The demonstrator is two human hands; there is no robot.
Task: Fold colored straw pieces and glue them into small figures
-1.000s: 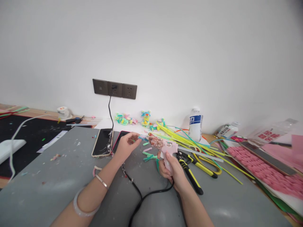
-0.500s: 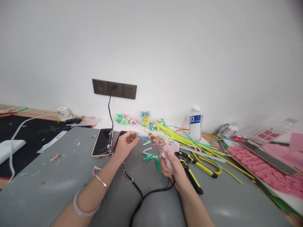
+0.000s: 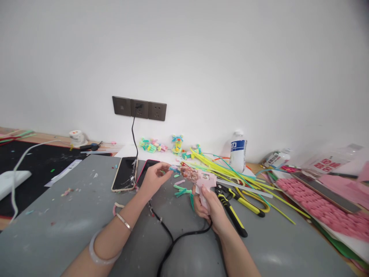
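Note:
My right hand [image 3: 208, 206] is wrapped round the grip of a pink hot glue gun [image 3: 206, 181], with a long clear glue stick [image 3: 245, 187] jutting from its back. Brownish residue coats the gun's front end, which points left. My left hand [image 3: 157, 177] pinches a small blue and pink piece of pipe cleaner [image 3: 174, 169] close to the nozzle; the fingers partly cover it. Whether nozzle and piece touch, I cannot tell. Below them lie cut green pipe cleaner pieces [image 3: 182, 190] on the grey mat [image 3: 95, 238].
Yellow-handled pliers [image 3: 230, 211] and long yellow pipe cleaners [image 3: 219, 165] lie to the right. A phone [image 3: 124, 174] lies left of my left hand. The gun's black cord [image 3: 184, 235] loops across the mat. Small pipe cleaner figures [image 3: 177, 144] and a bottle [image 3: 238, 152] stand by the wall.
The glue gun and my right hand have shifted slightly left and up. My left hand has moved slightly right, and its fingers now cover more of the blue and pink piece.

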